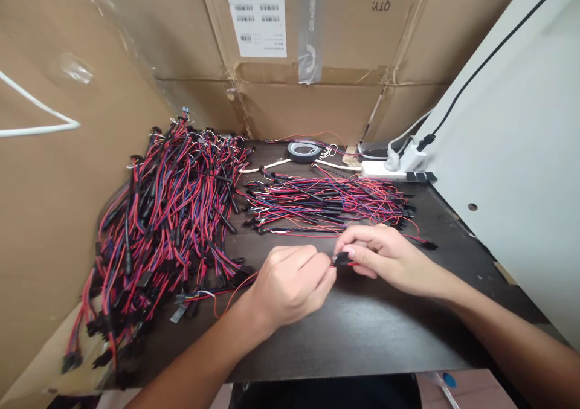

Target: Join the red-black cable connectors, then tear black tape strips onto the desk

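My left hand [292, 285] is closed in a fist round a wire harness [247, 281]. Red, blue and orange wires trail from it to the left, ending in connectors near a white wire loop. Facing it, my right hand [385, 258] pinches a short piece of black tape [341, 258] on the harness between thumb and index finger. The fingertips of both hands are almost together. A red wire shows just right of the tape; the rest of that end is hidden behind my right fingers.
A big heap of red and blue wire harnesses [176, 215] fills the left side. Behind my hands lies a flatter bundle of harnesses [326, 200]. A roll of black tape [290, 150], a white power strip [376, 169] and a cardboard box [326, 110] stand at the back; a white panel [512, 155] bounds the right.
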`<state>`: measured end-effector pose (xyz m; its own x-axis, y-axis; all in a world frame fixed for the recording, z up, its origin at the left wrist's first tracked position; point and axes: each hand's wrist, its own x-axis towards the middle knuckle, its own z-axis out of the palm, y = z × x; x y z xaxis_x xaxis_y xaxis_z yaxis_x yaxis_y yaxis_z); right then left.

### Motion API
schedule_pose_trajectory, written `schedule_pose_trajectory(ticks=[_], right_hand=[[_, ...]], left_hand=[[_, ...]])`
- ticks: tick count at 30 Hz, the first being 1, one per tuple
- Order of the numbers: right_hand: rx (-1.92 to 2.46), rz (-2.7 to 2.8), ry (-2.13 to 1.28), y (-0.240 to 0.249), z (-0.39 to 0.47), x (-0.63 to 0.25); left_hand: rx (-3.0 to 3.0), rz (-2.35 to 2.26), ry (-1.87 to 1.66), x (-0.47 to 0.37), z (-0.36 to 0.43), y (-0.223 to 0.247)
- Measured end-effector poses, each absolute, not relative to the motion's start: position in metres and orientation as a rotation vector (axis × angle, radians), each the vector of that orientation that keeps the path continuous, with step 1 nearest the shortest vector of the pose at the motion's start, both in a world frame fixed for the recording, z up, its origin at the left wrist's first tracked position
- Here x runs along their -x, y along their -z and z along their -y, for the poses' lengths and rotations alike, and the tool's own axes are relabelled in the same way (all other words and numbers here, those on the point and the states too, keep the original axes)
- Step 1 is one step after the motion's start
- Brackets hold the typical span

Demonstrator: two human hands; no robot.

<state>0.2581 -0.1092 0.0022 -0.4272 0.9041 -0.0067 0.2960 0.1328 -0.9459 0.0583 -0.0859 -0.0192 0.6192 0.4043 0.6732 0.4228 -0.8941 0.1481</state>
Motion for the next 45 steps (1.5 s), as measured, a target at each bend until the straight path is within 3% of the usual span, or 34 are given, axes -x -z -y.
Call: schedule_pose_trajectory(ticks=[6,23,28,35,45], right_hand=[[1.122,1.81,-1.361,-0.003,0.107,-0.261],[1.059,1.987,-0.877,-0.001,0.116,-0.262],[0.949,2.071,-0.545,0.0,0.116,-0.258],[0.626,2.112,-0.395,0.01,0.11,-0.261],[0.564,2.132,-0.369,0.01,0.108,-0.263]], left_hand=[[2.91,0.749,1.171,-0.058,0.083,0.018],[3.312,1.314,1.362,-0.062,0.083,0.004],[3.398,1.442,1.361,-0.062,0.083,0.001],[3.478,1.842,1.67,-0.065,0.081,-0.004],[3.449,2.056,2.058,-0.068,0.082,-0.008]])
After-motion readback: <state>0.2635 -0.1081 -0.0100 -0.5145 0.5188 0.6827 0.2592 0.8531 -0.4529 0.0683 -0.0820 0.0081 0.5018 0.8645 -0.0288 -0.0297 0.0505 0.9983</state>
